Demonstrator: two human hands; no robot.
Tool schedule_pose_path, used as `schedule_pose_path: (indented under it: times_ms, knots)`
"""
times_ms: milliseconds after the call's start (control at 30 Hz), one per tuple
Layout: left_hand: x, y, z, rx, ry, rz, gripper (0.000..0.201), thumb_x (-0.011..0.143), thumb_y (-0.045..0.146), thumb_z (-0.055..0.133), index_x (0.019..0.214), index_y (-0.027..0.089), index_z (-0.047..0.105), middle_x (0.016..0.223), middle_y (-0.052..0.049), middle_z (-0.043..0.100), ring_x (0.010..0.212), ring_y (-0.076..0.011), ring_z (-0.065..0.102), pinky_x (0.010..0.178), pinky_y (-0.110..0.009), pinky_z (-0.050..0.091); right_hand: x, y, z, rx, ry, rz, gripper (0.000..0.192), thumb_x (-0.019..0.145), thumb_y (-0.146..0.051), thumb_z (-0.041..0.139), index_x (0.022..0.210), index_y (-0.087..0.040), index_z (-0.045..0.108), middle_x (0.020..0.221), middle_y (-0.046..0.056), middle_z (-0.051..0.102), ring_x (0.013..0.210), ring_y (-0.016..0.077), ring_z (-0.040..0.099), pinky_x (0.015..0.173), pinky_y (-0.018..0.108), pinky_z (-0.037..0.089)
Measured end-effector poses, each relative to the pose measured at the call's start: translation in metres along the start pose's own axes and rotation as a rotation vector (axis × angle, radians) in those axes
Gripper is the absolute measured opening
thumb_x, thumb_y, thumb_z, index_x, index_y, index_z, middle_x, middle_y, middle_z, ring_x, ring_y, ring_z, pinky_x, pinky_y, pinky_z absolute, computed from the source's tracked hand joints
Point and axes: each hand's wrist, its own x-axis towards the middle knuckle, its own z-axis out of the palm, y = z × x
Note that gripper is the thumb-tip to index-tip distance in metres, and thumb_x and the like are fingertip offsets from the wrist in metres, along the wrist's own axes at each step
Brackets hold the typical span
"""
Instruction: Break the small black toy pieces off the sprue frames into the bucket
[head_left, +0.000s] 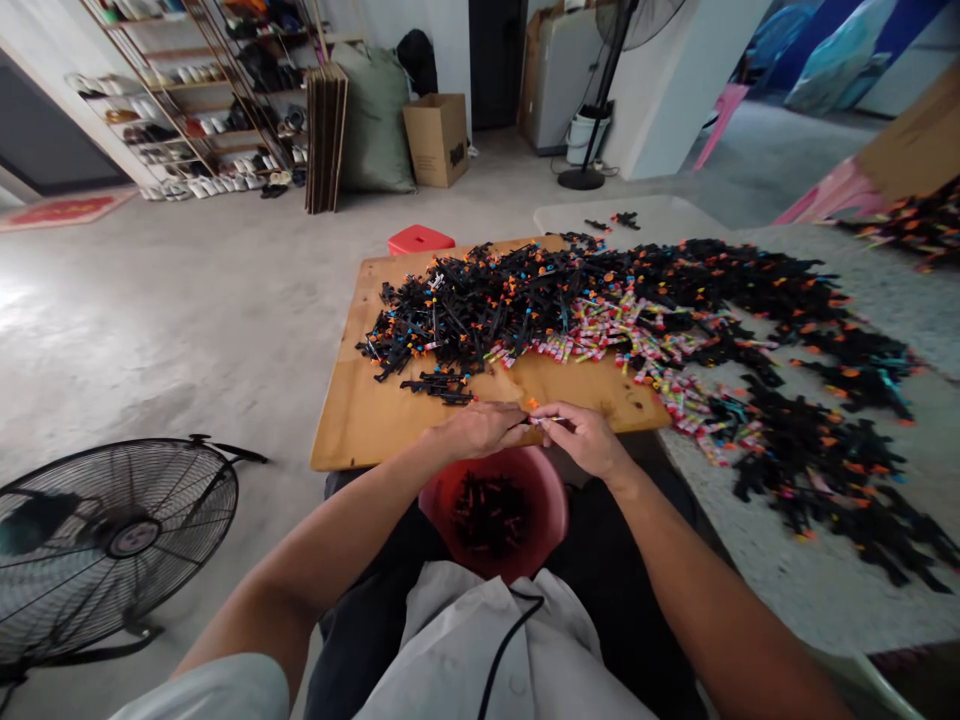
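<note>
Over the near edge of the wooden board, my left hand (484,428) and my right hand (589,437) meet at the fingertips. My left fingers are closed on a small dark piece with an orange bit beside it, apparently a toy gun (533,405), mostly hidden. A small whitish tube (546,420) is pinched in my right hand. Beyond them lies a heap of black toy guns (480,310) with orange and blue tips. Small pink, white and yellow tubes (615,330) are piled along its near side. Below my hands, a red bucket (553,510) holds many dark pieces.
The wooden board (341,420) adjoins a grey stone-like tabletop (712,540) on the right, with more toy guns spread on it. A black floor fan (127,540) stands at left. A red stool (420,239), carton (436,140) and shoe racks (187,85) are farther back.
</note>
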Motion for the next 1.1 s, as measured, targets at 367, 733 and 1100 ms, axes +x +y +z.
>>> schedule_pose_path:
  times_ms: [367,733,1100]
  knots:
    - [-0.022,-0.054,-0.02,0.209,0.177,-0.324,0.032,0.103,0.032,0.053,0.123,0.02,0.076,0.127,-0.012,0.072,0.115,-0.0278,0.065,0.103,-0.04,0.051,-0.036,0.028,0.008,-0.072,-0.412,0.261,0.028,0.093,-0.042,0.067,0.108,-0.019,0.073,0.088,0.004,0.078,0.069,0.0169,0.069,0.065,0.028,0.054]
    - [-0.031,-0.11,-0.03,0.234,0.303,-0.324,0.023,0.103,0.032,0.054,0.097,0.019,0.073,0.104,-0.012,0.071,0.105,-0.0272,0.065,0.103,-0.044,0.05,0.078,0.023,-0.032,-0.801,0.42,0.256,0.029,0.099,-0.031,0.052,0.109,-0.017,0.076,0.11,0.017,0.079,0.101,0.0287,0.073,0.088,0.034,0.051]
    - [0.001,-0.058,-0.027,-1.237,1.008,-0.74,0.036,0.098,0.058,0.057,0.096,0.023,0.048,0.076,0.001,0.071,0.043,-0.0099,0.054,0.042,-0.02,0.039,0.137,0.026,-0.043,-0.732,0.41,0.422,0.04,0.096,-0.039,0.062,0.111,-0.007,0.081,0.098,0.025,0.079,0.107,0.0357,0.075,0.087,0.037,0.054]
